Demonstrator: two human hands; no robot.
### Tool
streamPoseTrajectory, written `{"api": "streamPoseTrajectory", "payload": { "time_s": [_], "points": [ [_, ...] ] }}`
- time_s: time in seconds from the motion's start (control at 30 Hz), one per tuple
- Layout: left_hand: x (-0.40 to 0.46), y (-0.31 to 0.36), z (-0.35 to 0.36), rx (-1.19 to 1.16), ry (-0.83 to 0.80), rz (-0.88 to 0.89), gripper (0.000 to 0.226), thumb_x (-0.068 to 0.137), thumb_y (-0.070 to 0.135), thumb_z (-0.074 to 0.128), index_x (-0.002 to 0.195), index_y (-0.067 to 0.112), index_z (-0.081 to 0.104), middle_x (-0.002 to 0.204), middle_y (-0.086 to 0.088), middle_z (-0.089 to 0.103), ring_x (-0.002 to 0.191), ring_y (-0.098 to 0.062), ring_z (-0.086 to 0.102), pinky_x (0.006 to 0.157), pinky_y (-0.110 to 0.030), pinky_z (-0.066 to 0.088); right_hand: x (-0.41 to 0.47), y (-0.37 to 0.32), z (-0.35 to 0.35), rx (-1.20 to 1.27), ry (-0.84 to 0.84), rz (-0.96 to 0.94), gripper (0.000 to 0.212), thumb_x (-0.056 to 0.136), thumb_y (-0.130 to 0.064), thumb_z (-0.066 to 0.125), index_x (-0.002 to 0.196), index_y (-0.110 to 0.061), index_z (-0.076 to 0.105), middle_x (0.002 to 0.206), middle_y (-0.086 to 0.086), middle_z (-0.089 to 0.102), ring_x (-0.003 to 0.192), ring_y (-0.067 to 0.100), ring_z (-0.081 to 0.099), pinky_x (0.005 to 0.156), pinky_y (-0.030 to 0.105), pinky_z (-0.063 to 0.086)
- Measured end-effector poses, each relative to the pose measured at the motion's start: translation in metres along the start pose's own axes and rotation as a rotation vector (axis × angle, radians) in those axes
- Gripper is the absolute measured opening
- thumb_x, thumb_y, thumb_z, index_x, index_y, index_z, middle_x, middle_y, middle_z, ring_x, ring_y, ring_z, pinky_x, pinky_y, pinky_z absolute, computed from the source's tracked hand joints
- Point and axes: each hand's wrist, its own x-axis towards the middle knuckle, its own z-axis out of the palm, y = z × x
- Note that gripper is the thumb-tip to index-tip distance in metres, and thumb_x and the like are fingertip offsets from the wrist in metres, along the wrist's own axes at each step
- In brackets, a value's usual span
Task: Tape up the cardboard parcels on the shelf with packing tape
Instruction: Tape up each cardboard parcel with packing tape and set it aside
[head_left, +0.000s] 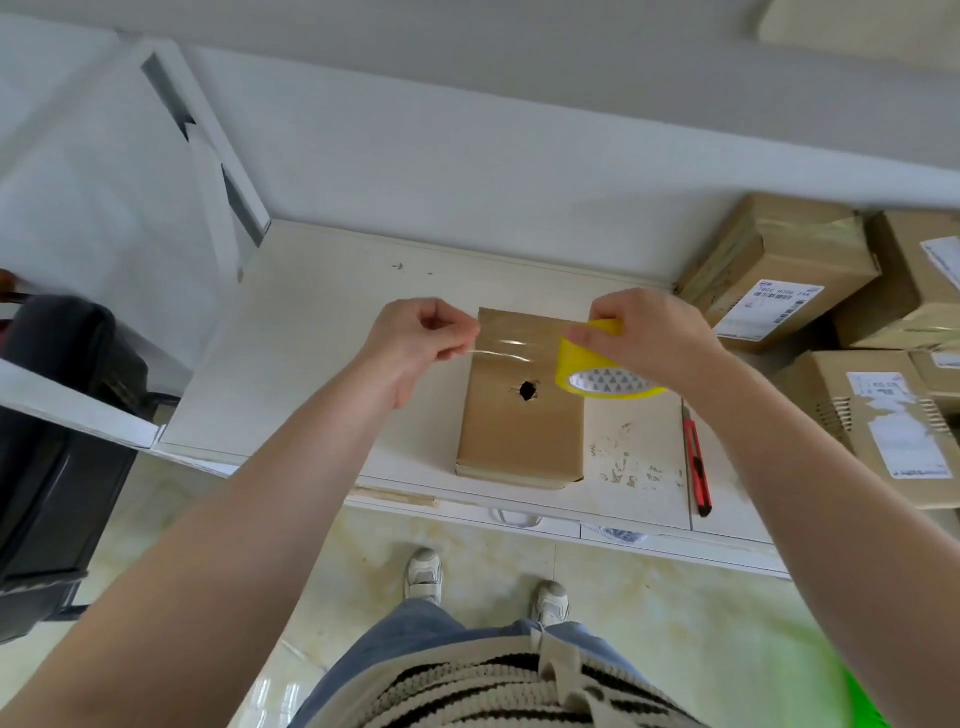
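A flat brown cardboard parcel (514, 431) with a ragged dark hole in its top lies on the white shelf (291, 364) in front of me. My right hand (649, 338) grips a yellow roll of packing tape (597, 369) above the parcel's right side. My left hand (415, 338) pinches the free end of a clear strip of tape (511, 347). The strip is stretched between my two hands over the far part of the parcel.
A red utility knife (697, 462) lies on the shelf right of the parcel. Several cardboard boxes (779, 275) with shipping labels are stacked at the right. A black bag (57, 415) stands at the left, beyond the shelf edge. The wall rises behind the shelf.
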Motion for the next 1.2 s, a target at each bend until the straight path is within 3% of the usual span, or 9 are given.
{"api": "streamPoseTrajectory", "payload": {
  "time_s": [0.23,0.5,0.8,0.9,0.97,1.07,1.2],
  "points": [
    [0.003,-0.053,0.002,0.037,0.049,-0.081,0.007,0.085,0.0,0.072,0.081,0.005,0.069,0.066,-0.002,0.065,0.054,-0.003,0.058,0.058,-0.015,0.047,0.004,-0.008,0.028,-0.038,-0.065,0.045,0.049,0.085,-0.067,0.055,0.07,-0.02,0.053,0.071,-0.003,0.054,0.065,0.016,0.052,0.053,0.027,0.033],
    [0.013,-0.069,0.01,0.0,0.062,-0.158,0.011,0.085,0.005,0.074,0.078,0.008,0.066,0.062,0.001,0.064,0.051,-0.002,0.057,0.058,-0.015,0.047,0.006,-0.015,0.031,-0.083,-0.047,0.059,0.046,0.089,-0.06,0.055,0.063,-0.026,0.039,0.066,-0.007,0.046,0.058,0.01,0.043,0.05,0.026,0.024],
    [0.017,-0.075,0.016,0.033,0.094,-0.179,0.012,0.084,0.013,0.077,0.083,0.011,0.065,0.076,-0.001,0.064,0.068,-0.014,0.06,0.065,-0.019,0.049,0.006,-0.02,0.033,-0.144,-0.014,0.068,0.045,0.089,-0.06,0.053,0.079,-0.016,0.059,0.068,-0.004,0.053,0.057,0.011,0.045,0.049,0.024,0.024],
    [0.017,-0.078,0.016,0.249,0.19,-0.141,0.034,0.083,0.027,0.079,0.098,0.013,0.052,0.087,0.002,0.051,0.072,-0.011,0.05,0.066,-0.022,0.04,0.006,-0.021,0.034,-0.141,-0.003,0.072,0.046,0.089,-0.059,0.054,0.084,-0.015,0.063,0.07,-0.003,0.054,0.057,0.012,0.044,0.049,0.024,0.025],
    [0.014,-0.079,0.018,0.529,0.249,0.009,0.033,0.086,0.033,0.075,0.092,0.014,0.048,0.09,0.0,0.045,0.073,-0.015,0.046,0.063,-0.026,0.035,0.005,-0.022,0.034,-0.145,-0.006,0.066,0.046,0.09,-0.059,0.053,0.085,-0.015,0.063,0.071,-0.002,0.055,0.058,0.013,0.045,0.049,0.024,0.025],
    [0.008,-0.086,0.022,0.87,0.287,0.253,0.025,0.093,0.036,0.064,0.086,0.013,0.056,0.091,-0.002,0.045,0.082,-0.026,0.049,0.071,-0.03,0.031,0.005,-0.022,0.034,-0.143,-0.01,0.064,0.046,0.09,-0.06,0.053,0.086,-0.015,0.063,0.075,-0.002,0.058,0.062,0.015,0.048,0.049,0.025,0.026],
    [0.006,-0.092,0.025,1.147,0.33,0.412,0.026,0.1,0.033,0.052,0.095,0.014,0.069,0.092,-0.008,0.051,0.082,-0.029,0.049,0.075,-0.034,0.023,0.005,-0.022,0.034,-0.156,-0.012,0.063,0.043,0.091,-0.059,0.052,0.084,-0.017,0.06,0.07,-0.005,0.053,0.059,0.012,0.045,0.049,0.025,0.025]
  ]
}}
